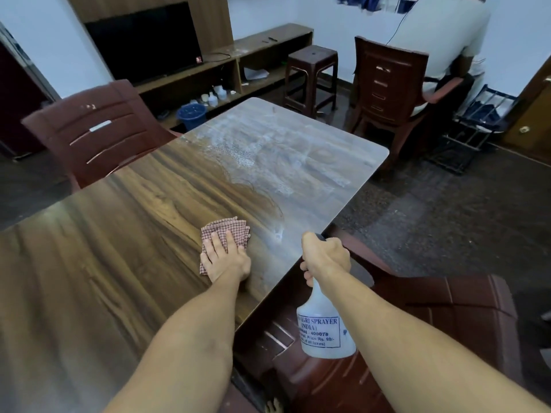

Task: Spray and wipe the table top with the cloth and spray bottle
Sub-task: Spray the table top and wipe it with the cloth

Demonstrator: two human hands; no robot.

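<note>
One view: head camera, looking down along both bare forearms.
Left hand [225, 257]: palm down, fingers straight, pressing flat on the cloth [231, 228].
Right hand [325, 257]: fingers curled tight round the neck of the spray bottle [326, 329], whose body hangs below the fist, just off the table's edge.
Cloth: folded red-checked fabric, lying under the left palm.
Spray bottle: translucent white plastic, blue printed label.
Table top [134, 219]: glossy wood grain; whitish spray film beyond the cloth.
Around: brown chair [447, 308] beneath the bottle; stool [313, 73], blue bucket [190, 114] and seated person [438, 40] far beyond both hands.

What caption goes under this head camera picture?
Left hand presses checked cloth on sprayed table top; right hand grips spray bottle.
</note>
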